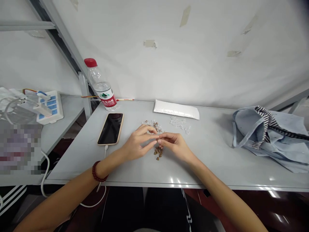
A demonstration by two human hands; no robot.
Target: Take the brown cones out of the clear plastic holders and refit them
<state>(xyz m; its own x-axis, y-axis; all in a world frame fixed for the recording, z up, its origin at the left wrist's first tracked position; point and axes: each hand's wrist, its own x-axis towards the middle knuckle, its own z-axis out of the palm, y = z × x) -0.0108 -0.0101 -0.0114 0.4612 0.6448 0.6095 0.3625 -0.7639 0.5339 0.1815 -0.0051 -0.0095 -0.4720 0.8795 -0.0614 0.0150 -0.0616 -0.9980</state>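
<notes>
The left hand and right hand bring their fingers together just above the small brown pieces; whether they grip anything cannot be told.

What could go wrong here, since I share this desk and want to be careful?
The small brown bits lie loose on the smooth table, right under the left hand and right hand, so a slip of the fingers could scatter them. The clear plastic scraps nearby could get mixed in. The charging cable runs from the phone over the table edge close to the left wrist, so an arm movement might snag it and drag the phone.
</notes>
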